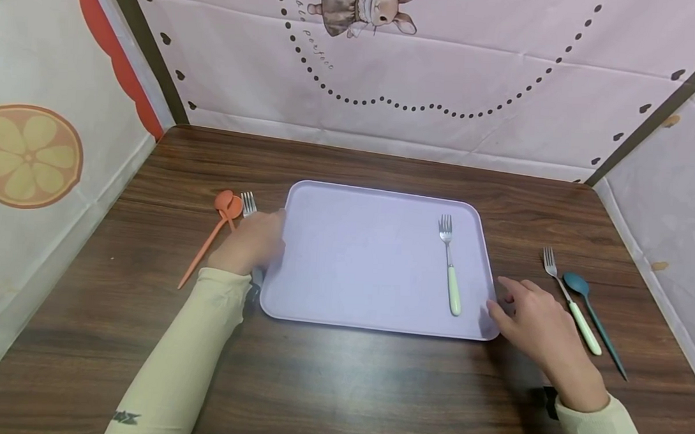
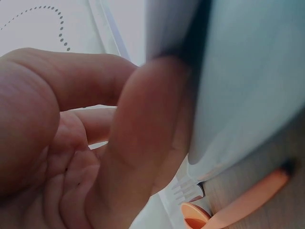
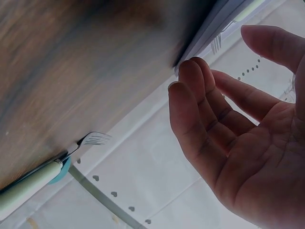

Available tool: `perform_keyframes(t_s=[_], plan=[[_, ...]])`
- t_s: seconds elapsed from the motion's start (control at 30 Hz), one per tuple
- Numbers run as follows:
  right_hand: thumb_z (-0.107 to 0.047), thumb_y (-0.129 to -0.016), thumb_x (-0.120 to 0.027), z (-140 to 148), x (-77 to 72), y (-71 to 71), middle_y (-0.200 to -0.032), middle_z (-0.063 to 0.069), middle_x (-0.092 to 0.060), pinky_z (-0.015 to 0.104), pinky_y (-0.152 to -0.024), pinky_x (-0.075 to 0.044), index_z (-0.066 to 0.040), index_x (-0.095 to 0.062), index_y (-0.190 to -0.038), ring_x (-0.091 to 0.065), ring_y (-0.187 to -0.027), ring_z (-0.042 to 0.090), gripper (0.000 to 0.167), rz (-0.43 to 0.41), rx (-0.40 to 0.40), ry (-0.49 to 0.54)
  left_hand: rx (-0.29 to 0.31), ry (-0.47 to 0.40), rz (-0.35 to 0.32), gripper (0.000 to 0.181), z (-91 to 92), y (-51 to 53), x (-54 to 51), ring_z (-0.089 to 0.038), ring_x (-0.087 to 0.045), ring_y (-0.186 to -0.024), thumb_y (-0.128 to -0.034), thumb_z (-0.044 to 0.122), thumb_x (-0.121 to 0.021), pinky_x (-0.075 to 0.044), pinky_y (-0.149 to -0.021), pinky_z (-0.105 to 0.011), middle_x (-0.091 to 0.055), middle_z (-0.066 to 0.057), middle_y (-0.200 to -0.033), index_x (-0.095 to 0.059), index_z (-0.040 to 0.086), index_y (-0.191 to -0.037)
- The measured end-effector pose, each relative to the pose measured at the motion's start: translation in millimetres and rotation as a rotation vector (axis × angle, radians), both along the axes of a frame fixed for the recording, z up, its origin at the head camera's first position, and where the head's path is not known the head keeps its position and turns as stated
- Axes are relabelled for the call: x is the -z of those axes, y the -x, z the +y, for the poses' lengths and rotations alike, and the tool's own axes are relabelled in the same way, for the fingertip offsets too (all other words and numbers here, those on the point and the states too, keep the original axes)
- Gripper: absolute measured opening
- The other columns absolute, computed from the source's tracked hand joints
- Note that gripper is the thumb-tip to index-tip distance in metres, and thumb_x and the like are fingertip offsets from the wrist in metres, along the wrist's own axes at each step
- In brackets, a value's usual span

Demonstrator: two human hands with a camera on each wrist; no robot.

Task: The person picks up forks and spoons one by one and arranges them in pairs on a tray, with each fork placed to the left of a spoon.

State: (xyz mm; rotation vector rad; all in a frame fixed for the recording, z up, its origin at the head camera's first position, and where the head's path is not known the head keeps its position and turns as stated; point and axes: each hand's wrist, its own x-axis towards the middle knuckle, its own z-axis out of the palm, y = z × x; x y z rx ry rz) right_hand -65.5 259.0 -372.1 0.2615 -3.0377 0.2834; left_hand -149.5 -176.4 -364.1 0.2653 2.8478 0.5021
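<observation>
A lavender tray (image 1: pixel 357 262) lies on the table, with a green-handled fork (image 1: pixel 454 284) on its right part. My left hand (image 1: pixel 249 242), blurred, is at the tray's left rim, over a fork (image 1: pixel 248 204) whose tines show past it. In the left wrist view my left hand (image 2: pixel 128 138) has bent fingers beside a large blurred pale surface (image 2: pixel 248 86); whether they touch it I cannot tell. My right hand (image 1: pixel 536 322) is beside the tray's lower right corner. In the right wrist view my right hand (image 3: pixel 238 129) has loosely bent fingers and holds nothing.
Two orange spoons (image 1: pixel 227 203) lie crossed left of my left hand. On the right are another green-handled fork (image 1: pixel 585 327) and a teal spoon (image 1: pixel 602 328). Printed cloth walls (image 1: pixel 445 54) stand behind and at both sides of the wooden table (image 1: pixel 342 383).
</observation>
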Motion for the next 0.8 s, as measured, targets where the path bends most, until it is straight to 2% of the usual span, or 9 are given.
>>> perform_keyframes(t_s=[0.27, 0.57, 0.8], plan=[[-0.024, -0.087, -0.073, 4.6, -0.5, 0.6, -0.094, 0.018, -0.068, 0.050, -0.060, -0.051, 0.009, -0.064, -0.122, -0.064, -0.079, 0.035, 0.049, -0.011, 0.015, -0.014, 0.000, -0.005, -0.010, 0.048, 0.5, -0.1, -0.6, -0.036, -0.059, -0.081, -0.0924, -0.001, -0.052, -0.050, -0.061, -0.038, -0.060, -0.026, -0.099, -0.044, -0.014, -0.137], [-0.021, -0.086, -0.075, 9.9, 1.4, -1.3, -0.092, 0.020, -0.068, 0.049, -0.059, -0.050, 0.011, -0.064, -0.120, -0.063, -0.074, 0.032, 0.048, 0.019, 0.006, -0.004, -0.001, -0.009, -0.018, 0.045, 1.2, 0.6, -2.1, -0.036, -0.059, -0.081, -0.0920, -0.001, -0.051, -0.051, -0.061, -0.039, -0.059, -0.025, -0.097, -0.047, -0.013, -0.135], [-0.023, -0.086, -0.073, 13.5, 0.9, -0.3, -0.093, 0.019, -0.068, 0.048, -0.058, -0.050, 0.009, -0.064, -0.121, -0.063, -0.077, 0.034, 0.048, 0.022, 0.036, 0.001, -0.003, -0.004, -0.029, 0.046, 0.7, 1.3, -2.7, -0.036, -0.059, -0.081, -0.0909, -0.002, -0.052, -0.050, -0.059, -0.037, -0.059, -0.025, -0.097, -0.045, -0.014, -0.135]])
